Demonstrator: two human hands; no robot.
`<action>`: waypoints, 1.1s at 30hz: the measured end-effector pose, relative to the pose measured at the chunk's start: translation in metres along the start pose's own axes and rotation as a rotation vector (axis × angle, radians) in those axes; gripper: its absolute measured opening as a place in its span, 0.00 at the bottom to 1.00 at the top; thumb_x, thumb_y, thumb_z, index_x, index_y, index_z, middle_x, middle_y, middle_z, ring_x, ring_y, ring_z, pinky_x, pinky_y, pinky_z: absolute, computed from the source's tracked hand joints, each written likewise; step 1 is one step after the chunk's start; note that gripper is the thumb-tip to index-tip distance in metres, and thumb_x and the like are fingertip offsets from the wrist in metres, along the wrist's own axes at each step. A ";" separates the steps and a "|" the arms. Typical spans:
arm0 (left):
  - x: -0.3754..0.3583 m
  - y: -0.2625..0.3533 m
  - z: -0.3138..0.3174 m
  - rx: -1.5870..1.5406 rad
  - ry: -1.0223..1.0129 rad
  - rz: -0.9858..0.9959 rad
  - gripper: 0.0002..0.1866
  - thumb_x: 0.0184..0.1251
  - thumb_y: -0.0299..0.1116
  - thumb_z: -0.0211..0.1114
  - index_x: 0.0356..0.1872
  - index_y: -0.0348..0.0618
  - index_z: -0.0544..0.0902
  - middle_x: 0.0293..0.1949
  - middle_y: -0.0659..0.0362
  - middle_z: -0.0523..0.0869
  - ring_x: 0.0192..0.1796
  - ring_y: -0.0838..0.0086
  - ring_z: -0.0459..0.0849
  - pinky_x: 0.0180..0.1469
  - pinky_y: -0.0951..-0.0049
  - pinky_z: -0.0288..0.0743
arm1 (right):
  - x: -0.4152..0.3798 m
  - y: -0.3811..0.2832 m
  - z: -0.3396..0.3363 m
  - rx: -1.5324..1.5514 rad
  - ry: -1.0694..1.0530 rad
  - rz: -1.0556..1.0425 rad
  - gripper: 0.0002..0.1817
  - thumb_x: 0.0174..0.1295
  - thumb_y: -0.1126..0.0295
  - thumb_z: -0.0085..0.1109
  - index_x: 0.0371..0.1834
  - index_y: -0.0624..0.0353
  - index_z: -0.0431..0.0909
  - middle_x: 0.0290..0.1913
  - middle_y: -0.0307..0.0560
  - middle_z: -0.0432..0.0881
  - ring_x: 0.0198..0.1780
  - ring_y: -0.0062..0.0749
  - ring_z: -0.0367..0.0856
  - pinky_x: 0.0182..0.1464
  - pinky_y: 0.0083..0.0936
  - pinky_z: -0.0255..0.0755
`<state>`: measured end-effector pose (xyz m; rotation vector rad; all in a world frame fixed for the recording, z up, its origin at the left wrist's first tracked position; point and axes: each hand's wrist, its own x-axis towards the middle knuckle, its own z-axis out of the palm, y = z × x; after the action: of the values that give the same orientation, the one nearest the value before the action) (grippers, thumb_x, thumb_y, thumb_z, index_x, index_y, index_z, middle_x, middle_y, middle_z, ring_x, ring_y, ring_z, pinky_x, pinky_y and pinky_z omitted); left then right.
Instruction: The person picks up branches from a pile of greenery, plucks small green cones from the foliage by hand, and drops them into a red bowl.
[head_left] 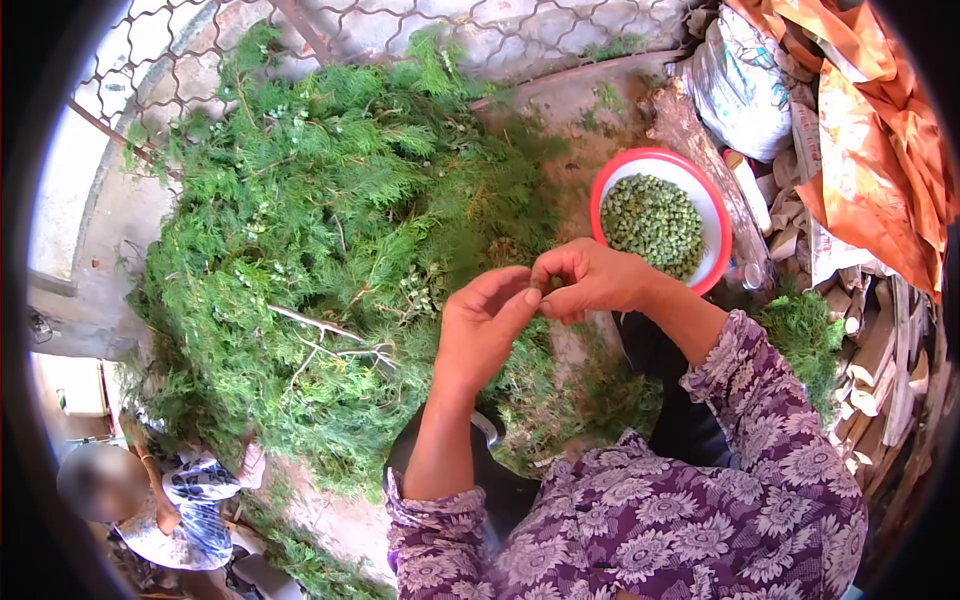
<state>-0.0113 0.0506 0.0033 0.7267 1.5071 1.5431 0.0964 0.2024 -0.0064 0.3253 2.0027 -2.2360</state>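
Over the near edge of a heap of cut evergreen branches (330,230), I observe both bare hands raised and meeting at the fingertips. The right hand (590,278) pinches a small greenish-brown piece (541,284) between thumb and curled forefinger; its exact kind is too small for me to certify. The left hand (488,322) brings its thumb tip against the same spot, its fingers bent; whether it grips the piece as well I cannot tell.

Just beyond the right hand, I find a red-rimmed white basin (719,225) on the ground, holding many small green pieces (655,225), massed toward its middle and left side. A pale forked twig (325,325) lies on the heap, left of the hands. Wire mesh (520,30) runs behind the heap. Noted at the right: a white sack (745,90), orange sheeting (860,150) and stacked wood (890,370). At lower left, another person (190,510) is near the branches.
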 end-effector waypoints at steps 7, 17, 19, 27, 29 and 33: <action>0.022 -0.003 0.015 -0.014 -0.013 -0.050 0.10 0.57 0.31 0.63 0.36 0.35 0.79 0.30 0.61 0.82 0.30 0.82 0.78 0.32 0.82 0.72 | -0.008 -0.010 -0.015 -0.343 0.181 -0.144 0.12 0.41 0.67 0.65 0.27 0.62 0.77 0.23 0.36 0.75 0.26 0.16 0.70 0.27 0.17 0.63; 0.029 -0.006 0.015 -0.287 -0.215 -0.353 0.06 0.55 0.29 0.62 0.30 0.37 0.78 0.24 0.58 0.81 0.21 0.75 0.79 0.24 0.81 0.72 | -0.023 -0.025 -0.026 -0.257 0.141 -0.195 0.18 0.41 0.66 0.70 0.33 0.63 0.76 0.25 0.35 0.74 0.28 0.16 0.70 0.29 0.15 0.64; 0.032 -0.005 0.017 -0.277 -0.241 -0.355 0.05 0.54 0.28 0.62 0.29 0.37 0.78 0.24 0.58 0.81 0.21 0.75 0.79 0.24 0.81 0.71 | -0.025 -0.025 -0.029 -0.218 0.120 -0.170 0.18 0.41 0.64 0.69 0.32 0.65 0.76 0.25 0.38 0.75 0.29 0.19 0.72 0.31 0.17 0.66; 0.033 -0.012 0.016 -0.458 -0.284 -0.294 0.03 0.52 0.24 0.60 0.28 0.37 0.79 0.27 0.56 0.81 0.26 0.71 0.79 0.29 0.72 0.73 | -0.022 -0.021 -0.034 0.236 0.000 -0.103 0.10 0.52 0.69 0.60 0.35 0.62 0.75 0.28 0.40 0.77 0.23 0.18 0.73 0.23 0.15 0.66; 0.031 -0.010 0.021 -0.484 -0.190 -0.254 0.04 0.53 0.25 0.60 0.30 0.37 0.80 0.27 0.56 0.81 0.27 0.72 0.79 0.30 0.71 0.73 | -0.021 -0.018 -0.035 0.392 0.020 -0.148 0.09 0.54 0.70 0.57 0.36 0.62 0.75 0.29 0.41 0.77 0.23 0.19 0.73 0.23 0.14 0.65; 0.032 -0.011 0.013 -0.545 -0.049 -0.213 0.07 0.58 0.27 0.60 0.36 0.37 0.80 0.26 0.57 0.81 0.27 0.73 0.78 0.31 0.70 0.74 | -0.023 -0.024 -0.037 0.576 0.099 -0.166 0.08 0.61 0.67 0.50 0.33 0.61 0.74 0.31 0.43 0.77 0.25 0.19 0.74 0.20 0.12 0.63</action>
<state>-0.0142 0.0841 -0.0109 0.2750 1.0152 1.6496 0.1165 0.2407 0.0186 0.3342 1.4227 -2.9272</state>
